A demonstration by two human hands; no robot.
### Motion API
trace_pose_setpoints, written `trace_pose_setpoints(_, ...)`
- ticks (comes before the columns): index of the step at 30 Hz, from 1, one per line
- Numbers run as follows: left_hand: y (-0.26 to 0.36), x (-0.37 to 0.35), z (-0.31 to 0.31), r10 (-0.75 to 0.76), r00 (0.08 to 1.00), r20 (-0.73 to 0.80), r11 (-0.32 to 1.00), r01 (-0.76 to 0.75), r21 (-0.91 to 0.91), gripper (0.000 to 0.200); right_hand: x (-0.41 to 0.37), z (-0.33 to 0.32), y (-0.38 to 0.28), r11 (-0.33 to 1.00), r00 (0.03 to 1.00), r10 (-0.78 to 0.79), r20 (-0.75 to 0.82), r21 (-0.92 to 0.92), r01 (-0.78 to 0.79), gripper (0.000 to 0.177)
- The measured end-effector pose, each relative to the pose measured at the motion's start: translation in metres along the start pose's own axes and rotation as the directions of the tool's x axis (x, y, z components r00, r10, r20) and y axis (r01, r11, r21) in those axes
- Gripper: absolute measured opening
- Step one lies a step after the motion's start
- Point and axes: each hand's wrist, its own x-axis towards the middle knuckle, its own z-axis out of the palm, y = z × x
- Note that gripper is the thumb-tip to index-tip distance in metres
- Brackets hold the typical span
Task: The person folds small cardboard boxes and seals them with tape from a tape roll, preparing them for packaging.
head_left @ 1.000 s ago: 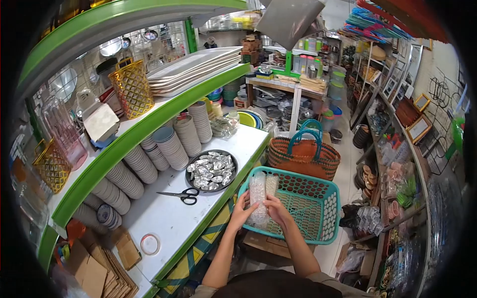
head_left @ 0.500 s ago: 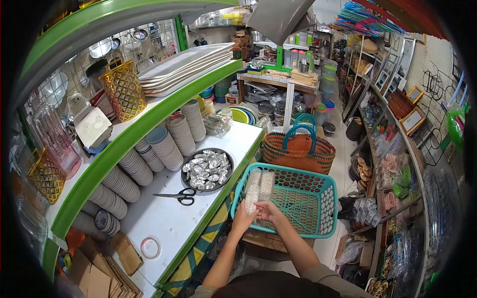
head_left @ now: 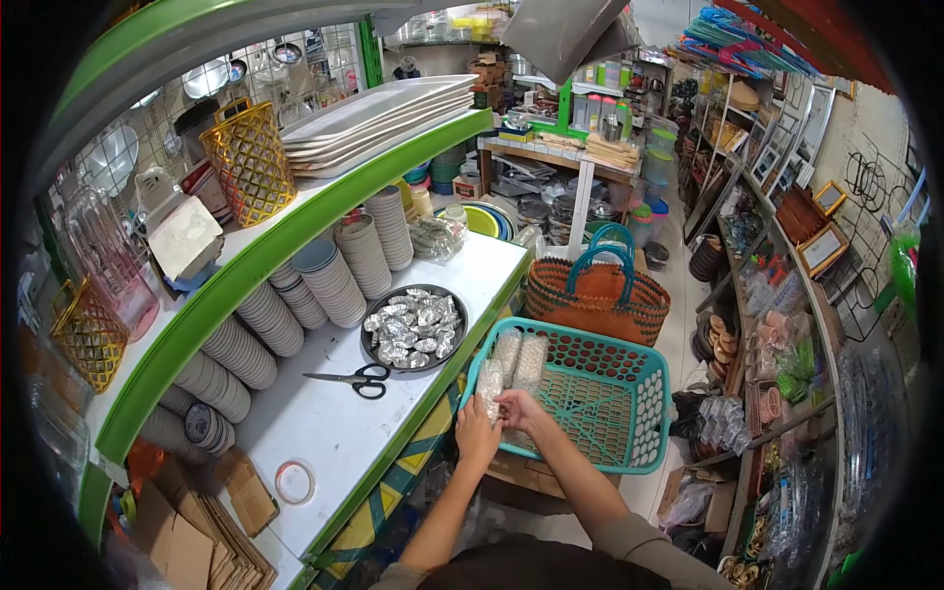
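My left hand (head_left: 477,435) is wrapped round the lower end of a bubble-wrapped bundle (head_left: 490,382) at the left side of a teal plastic basket (head_left: 553,328). The fingers of my right hand (head_left: 521,411) are bent together at the same bundle's right edge, near its lower end. What lies inside the wrap cannot be made out. Two more wrapped bundles, a narrow one (head_left: 507,352) and a wider one (head_left: 531,362), lie side by side in the basket just beyond it.
Left, a white shelf holds a dark round pan (head_left: 455,313) of foil-wrapped pieces, black-handled scissors (head_left: 368,382), a tape roll (head_left: 295,482), cardboard (head_left: 202,541) and stacked bowls (head_left: 332,285). A woven bag (head_left: 600,300) stands behind the basket. Loaded shelves (head_left: 777,393) line the right.
The held bundle has shifted left, toward the basket's left wall, and both hands moved with it. The two bundles behind it show more separately. My view has shifted slightly.
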Motion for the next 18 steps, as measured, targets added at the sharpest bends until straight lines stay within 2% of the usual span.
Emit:
trace_pose_setpoints(6, -0.010, 0.001, 0.017, 0.055, 0.998, -0.030, 0.990, -0.051, 0.134, 0.058, 0.007, -0.005, 0.009, 0.992, 0.999, 0.043, -0.012, 0.119, -0.041, 0.019)
trace_pose_setpoints(8, -0.015, 0.002, 0.026, 0.120, 0.988, -0.100, 0.977, -0.100, 0.189, 0.054, 0.013, -0.012, 0.012, 0.991, 0.999, 0.034, 0.009, 0.128, -0.035, 0.019)
trace_pose_setpoints(12, -0.015, 0.005, 0.028, 0.149, 0.980, -0.132, 0.968, -0.118, 0.221, 0.051, 0.024, -0.019, 0.017, 0.997, 1.000, 0.008, -0.029, 0.076, -0.006, 0.019)
trace_pose_setpoints(14, -0.013, 0.008, 0.021, 0.120, 0.992, -0.038, 0.971, -0.110, 0.213, 0.051, 0.024, -0.019, 0.019, 0.997, 0.999, 0.011, -0.033, 0.076, -0.008, 0.016)
trace_pose_setpoints(16, -0.014, 0.008, 0.021, 0.130, 0.991, -0.037, 0.966, -0.118, 0.229, 0.052, 0.005, -0.003, 0.016, 0.996, 0.991, -0.087, -0.098, -0.001, 0.087, 0.014)
trace_pose_setpoints(17, -0.014, 0.008, 0.021, 0.141, 0.989, -0.039, 0.961, -0.127, 0.247, 0.053, 0.002, -0.001, 0.014, 0.996, 0.991, -0.086, -0.100, 0.001, 0.087, 0.014)
trace_pose_setpoints(18, -0.015, 0.008, 0.021, 0.142, 0.989, -0.036, 0.961, -0.129, 0.246, 0.053, 0.006, -0.006, 0.014, 0.977, 0.985, -0.156, -0.077, -0.155, 0.143, 0.017)
